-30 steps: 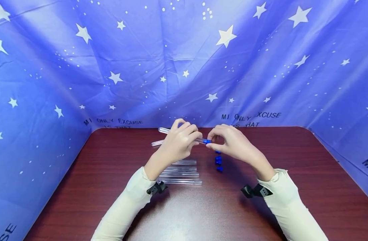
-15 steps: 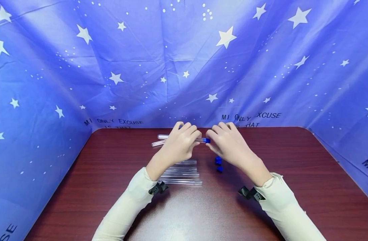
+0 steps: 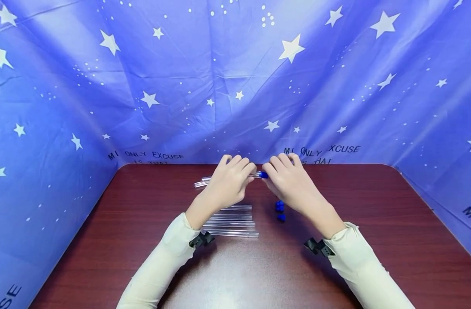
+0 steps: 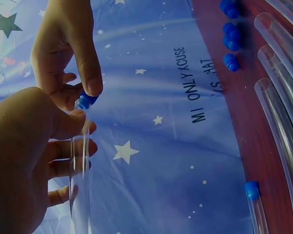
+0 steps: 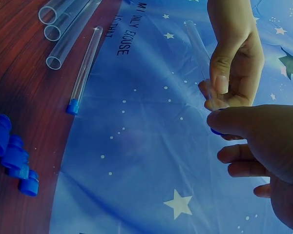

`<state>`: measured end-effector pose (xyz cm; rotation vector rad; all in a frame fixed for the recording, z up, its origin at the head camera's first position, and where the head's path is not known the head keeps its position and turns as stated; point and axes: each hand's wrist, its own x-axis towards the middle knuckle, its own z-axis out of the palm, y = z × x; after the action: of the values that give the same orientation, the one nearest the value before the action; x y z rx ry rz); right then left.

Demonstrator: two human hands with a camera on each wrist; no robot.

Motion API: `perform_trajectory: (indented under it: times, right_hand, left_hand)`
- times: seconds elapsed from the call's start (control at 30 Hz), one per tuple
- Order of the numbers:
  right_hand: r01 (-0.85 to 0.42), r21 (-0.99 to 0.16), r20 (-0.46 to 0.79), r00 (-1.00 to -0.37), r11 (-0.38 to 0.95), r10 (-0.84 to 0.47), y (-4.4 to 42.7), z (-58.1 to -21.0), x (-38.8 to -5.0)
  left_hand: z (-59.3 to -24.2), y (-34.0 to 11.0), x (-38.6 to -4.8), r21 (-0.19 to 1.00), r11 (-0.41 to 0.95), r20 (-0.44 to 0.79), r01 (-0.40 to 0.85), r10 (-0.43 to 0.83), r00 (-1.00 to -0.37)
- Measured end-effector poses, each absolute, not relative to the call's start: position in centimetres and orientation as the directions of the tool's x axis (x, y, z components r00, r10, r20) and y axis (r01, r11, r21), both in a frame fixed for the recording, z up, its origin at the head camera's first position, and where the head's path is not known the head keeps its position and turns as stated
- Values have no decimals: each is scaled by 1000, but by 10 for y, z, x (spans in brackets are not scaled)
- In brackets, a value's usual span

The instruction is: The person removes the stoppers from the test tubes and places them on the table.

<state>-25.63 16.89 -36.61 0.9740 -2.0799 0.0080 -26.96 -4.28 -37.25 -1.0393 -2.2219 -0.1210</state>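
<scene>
My left hand grips a clear test tube near its mouth, thumb on one side and fingers on the other. On that mouth sits a blue cap, which my right hand pinches between thumb and fingers. In the right wrist view, the thumb hides most of the cap. Both hands are held at the far side of the table. Behind the left hand lies another test tube, with a blue cap on its end.
Several uncapped tubes lie side by side on the dark red wooden table, nearer the person. To their right, loose blue caps form a short row. A blue star-printed cloth hangs behind and at both sides.
The held tube has swung from a slant to nearly level, and its capped end has risen slightly. My right hand has moved slightly left, its fingers closing in around the cap.
</scene>
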Motion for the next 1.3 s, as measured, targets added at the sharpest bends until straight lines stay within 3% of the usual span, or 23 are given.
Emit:
perform_trajectory:
  times: [0.8,0.97,1.3]
  right_hand:
    - [-673,150,690,-454,724,-564,186,-350,-257]
    - [-699,91,668,-486,709,-564,190,-344,-256]
    - [-722,93,595,-512,685,-620,201,-351,-250]
  left_hand:
    - [-375,-47,-277,-121,654,619,746,638,-459]
    - [-372,-51,-279,-90,626,570,775,671,-475]
    - [-367,-55,-283,-19,599,427,801,729,-535]
